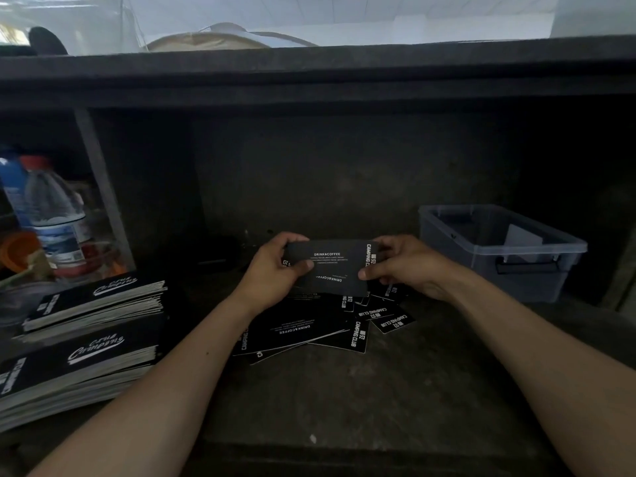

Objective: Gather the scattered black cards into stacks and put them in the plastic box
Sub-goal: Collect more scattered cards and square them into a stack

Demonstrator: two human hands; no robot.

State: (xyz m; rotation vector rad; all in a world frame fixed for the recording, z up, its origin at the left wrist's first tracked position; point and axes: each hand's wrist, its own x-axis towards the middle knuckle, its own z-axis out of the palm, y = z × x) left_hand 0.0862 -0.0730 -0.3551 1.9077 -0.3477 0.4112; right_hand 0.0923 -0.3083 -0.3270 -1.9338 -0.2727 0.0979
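Head view, near to far. Two bare forearms reach forward over a dark desk. At the near left, two stacks of black booklets with white script lettering lie on the desk, one behind the other. Between the forearms, the scattered black cards lie overlapped and fanned on the desk, printed in white with "CAMPING CLUB" and "DRINK&COFFEE". Directly above this pile, a small bundle of held cards is raised off the desk, long side across the view. The left hand has its grip closed on the bundle's left end, thumb on the face and fingers curled behind. The right hand has its grip closed on the right end in the same way. To the right and slightly farther back stands the plastic box, translucent grey and without a lid, with a pale sheet inside it. At the far left, a water bottle with a red cap stands in a side compartment. A dark back wall closes the recess.
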